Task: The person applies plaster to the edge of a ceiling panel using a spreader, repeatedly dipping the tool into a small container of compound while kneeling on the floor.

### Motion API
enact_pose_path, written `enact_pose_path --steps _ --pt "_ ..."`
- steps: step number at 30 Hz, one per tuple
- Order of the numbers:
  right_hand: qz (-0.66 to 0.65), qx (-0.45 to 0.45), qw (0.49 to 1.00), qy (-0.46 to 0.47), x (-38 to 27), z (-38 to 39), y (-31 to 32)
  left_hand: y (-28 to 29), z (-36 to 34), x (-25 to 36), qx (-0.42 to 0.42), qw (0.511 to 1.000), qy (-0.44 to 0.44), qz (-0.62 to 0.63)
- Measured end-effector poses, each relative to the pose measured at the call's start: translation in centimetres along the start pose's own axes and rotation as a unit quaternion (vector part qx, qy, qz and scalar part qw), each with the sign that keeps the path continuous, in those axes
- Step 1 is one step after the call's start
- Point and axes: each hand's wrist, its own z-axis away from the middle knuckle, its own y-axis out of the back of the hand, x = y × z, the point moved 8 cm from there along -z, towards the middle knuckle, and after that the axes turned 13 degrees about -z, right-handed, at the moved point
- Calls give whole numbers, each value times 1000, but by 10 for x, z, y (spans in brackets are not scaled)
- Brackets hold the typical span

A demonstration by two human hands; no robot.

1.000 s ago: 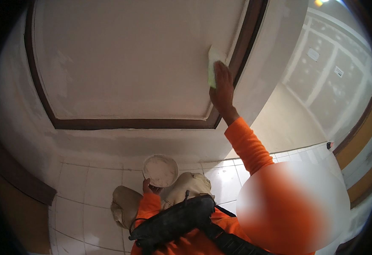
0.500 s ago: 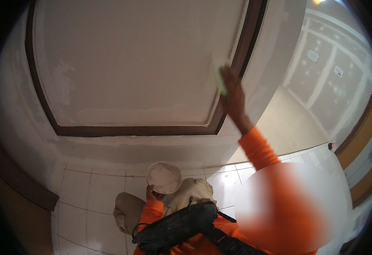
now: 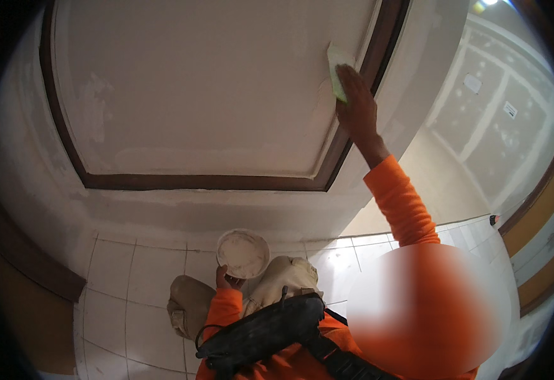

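Note:
My right hand (image 3: 357, 104) is closed on a flat, pale green putty spreader (image 3: 338, 71). Its blade rests against the grey wall panel (image 3: 207, 88), close to the right side of the dark brown frame (image 3: 207, 182). A whitish line of filler runs along the frame's inner edge. Down at my knees, my left hand (image 3: 227, 277) grips the rim and side of a round white bucket (image 3: 243, 253). Pale, pinkish-white paste fills the bucket's inside. Most of the left fingers are hidden beneath the bucket.
White floor tiles (image 3: 153, 272) lie under me. A black bag (image 3: 261, 335) hangs across my front. To the right is a passage with a patched plasterboard wall (image 3: 489, 95). A brown door frame (image 3: 33, 253) stands at left, and a blurred patch covers the lower right.
My right hand has moved up along the frame's right side with the spreader, which now shows more fully. The left hand still holds the bucket; the whole view has shifted slightly.

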Motion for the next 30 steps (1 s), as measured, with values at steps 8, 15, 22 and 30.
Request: enact_pose_path --steps 8,15,22,30 --pt "-63 -125 984 -112 -23 157 -58 2 -7 -6 -25 998 35 35" --pt "-153 -173 956 -179 -50 252 -71 5 -7 -8 6 1000 11 5" --pt "-76 -8 995 -57 -9 85 6 -7 1 -6 14 1000 10 -1" --pt "-6 -61 998 4 -6 -12 11 -11 18 11 26 999 -17 -17"
